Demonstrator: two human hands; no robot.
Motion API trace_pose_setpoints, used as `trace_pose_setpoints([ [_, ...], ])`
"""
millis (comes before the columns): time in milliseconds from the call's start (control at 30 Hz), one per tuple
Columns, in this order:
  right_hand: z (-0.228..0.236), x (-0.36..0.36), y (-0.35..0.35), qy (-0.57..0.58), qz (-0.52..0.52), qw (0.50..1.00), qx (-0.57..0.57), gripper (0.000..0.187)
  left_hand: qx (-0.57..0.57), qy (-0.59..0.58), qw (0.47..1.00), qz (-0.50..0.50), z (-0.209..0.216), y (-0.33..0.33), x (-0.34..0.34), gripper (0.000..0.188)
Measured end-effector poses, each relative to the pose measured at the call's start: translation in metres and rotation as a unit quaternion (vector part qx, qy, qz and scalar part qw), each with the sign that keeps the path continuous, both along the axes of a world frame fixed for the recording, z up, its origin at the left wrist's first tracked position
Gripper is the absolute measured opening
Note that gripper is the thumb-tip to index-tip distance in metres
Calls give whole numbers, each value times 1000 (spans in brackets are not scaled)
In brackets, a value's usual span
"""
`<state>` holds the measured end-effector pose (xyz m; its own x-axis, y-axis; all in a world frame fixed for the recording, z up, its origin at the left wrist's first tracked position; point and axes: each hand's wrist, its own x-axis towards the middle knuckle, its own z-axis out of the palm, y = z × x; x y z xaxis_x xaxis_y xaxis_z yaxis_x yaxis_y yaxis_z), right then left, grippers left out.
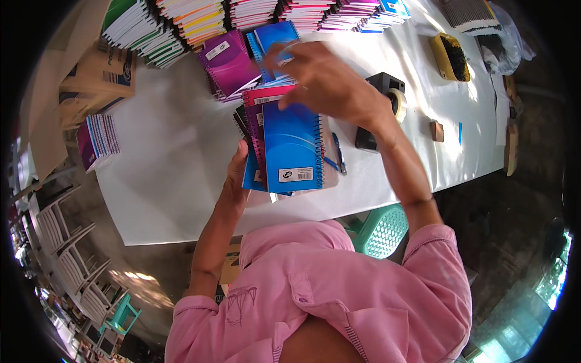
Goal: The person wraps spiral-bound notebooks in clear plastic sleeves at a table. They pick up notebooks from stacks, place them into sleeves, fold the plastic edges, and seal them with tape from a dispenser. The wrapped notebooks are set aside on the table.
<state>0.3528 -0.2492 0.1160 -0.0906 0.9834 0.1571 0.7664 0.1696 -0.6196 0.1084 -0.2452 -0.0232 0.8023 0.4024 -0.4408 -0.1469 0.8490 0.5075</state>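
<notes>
My left hand (237, 166) grips the left edge of a loose pile of spiral notebooks, its thumb along the side. On top lies a blue spiral notebook (292, 142), with a pink notebook (265, 94) and purple and dark ones showing beneath it. Above the pile's far end is my right hand (333, 78), blurred by motion, its fingers apart and nothing seen in them. Just beyond it sit a short stack of purple notebooks (229, 63) and a stack of blue notebooks (277, 37). Pens (340, 154) lie right of the pile.
Tall rows of notebooks (193, 21) line the table's far edge. A black tape dispenser (387, 81), a yellow container (451, 57) and a small brown block (437, 131) are at right. Left are a small notebook stack (100, 140) and a cardboard box (100, 78). A green stool (386, 233) stands below.
</notes>
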Motion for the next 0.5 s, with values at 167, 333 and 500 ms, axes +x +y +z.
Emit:
trace_pose_setpoints([
  [167,-94,-49,-98,578,-94,767,-263,104,43,-24,999,-2,-8,-9,-35,93],
  [333,-116,-109,-119,671,-221,666,-240,85,369,77,924,-66,38,9,-42,104],
  [500,-161,-127,-121,457,-112,881,-48,99,527,67,845,-55,19,5,-58,122],
])
